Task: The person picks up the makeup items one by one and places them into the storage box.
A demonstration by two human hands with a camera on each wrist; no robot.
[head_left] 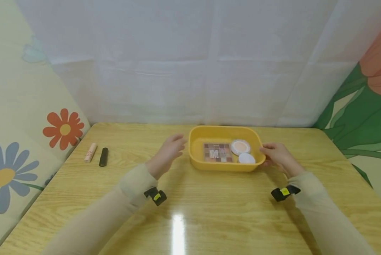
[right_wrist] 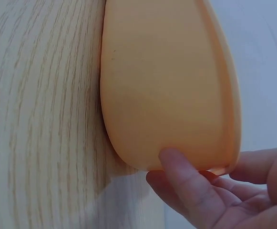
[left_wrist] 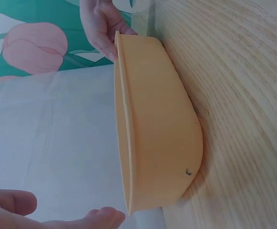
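A yellow plastic basket (head_left: 222,166) stands at the back of the wooden table. In it lie an eyeshadow palette (head_left: 218,153), a round compact (head_left: 240,146) and a white round piece (head_left: 246,158), perhaps a powder puff. My right hand (head_left: 279,156) grips the basket's right end; in the right wrist view its thumb (right_wrist: 255,166) is at the rim and the fingers (right_wrist: 190,183) are against the outer wall. Just left of the basket is my left hand (head_left: 167,154), apart from it, fingers extended and holding nothing.
A pink tube (head_left: 90,152) and a black tube (head_left: 103,157), both lipstick-like, lie at the table's left side. White cloth (head_left: 152,71) hangs along the back edge. Flower-patterned panels (head_left: 12,106) flank the table (head_left: 209,212).
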